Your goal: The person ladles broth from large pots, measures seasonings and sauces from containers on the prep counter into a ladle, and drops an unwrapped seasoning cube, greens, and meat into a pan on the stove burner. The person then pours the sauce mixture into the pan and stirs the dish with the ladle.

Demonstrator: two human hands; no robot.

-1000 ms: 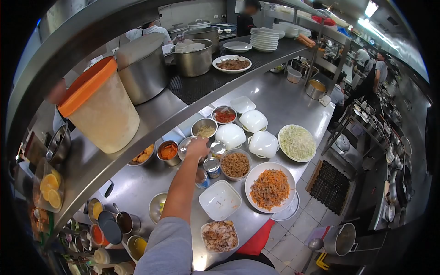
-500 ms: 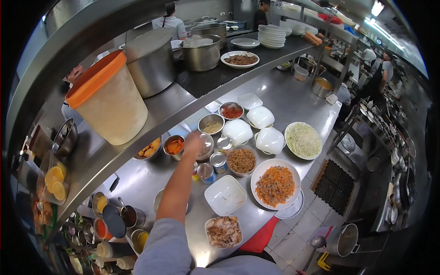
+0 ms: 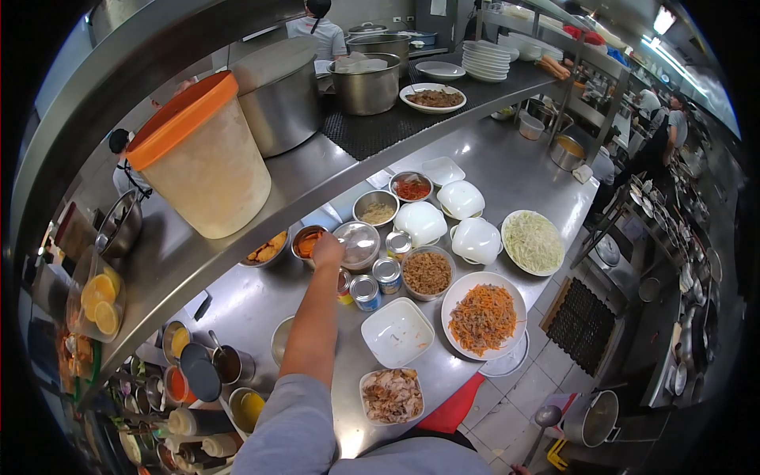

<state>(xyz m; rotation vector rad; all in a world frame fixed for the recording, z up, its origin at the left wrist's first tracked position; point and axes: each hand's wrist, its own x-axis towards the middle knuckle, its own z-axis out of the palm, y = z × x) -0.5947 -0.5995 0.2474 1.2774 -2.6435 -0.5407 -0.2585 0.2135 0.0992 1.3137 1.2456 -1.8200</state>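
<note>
My left hand [image 3: 328, 250] reaches over the right edge of a metal bowl of orange food [image 3: 304, 241]. Its fingers are bunched and their tips are hidden, so what they hold cannot be made out. Just right of it is a clear-lidded container [image 3: 358, 243], with several cans [image 3: 366, 291] nearer to me. At the bottom edge only a sliver of my right hand [image 3: 519, 469] shows, seemingly closed round the handle of a ladle [image 3: 547, 416]. Shredded orange food with meat fills a white plate [image 3: 483, 316]; chopped meat lies in a square bowl [image 3: 392, 396].
A steel shelf [image 3: 317, 176] crosses above the counter, carrying an orange-rimmed bucket [image 3: 207, 162] and pots. White bowls [image 3: 477, 240] and a plate of shredded cabbage [image 3: 533, 242] stand at the right. Sauce containers [image 3: 247, 408] crowd the lower left. Other people [image 3: 318, 36] are farther off.
My left hand has moved left from the clear-lidded container to the orange food bowl, uncovering the lid. The view has shifted, and a sliver of my right hand shows at the bottom.
</note>
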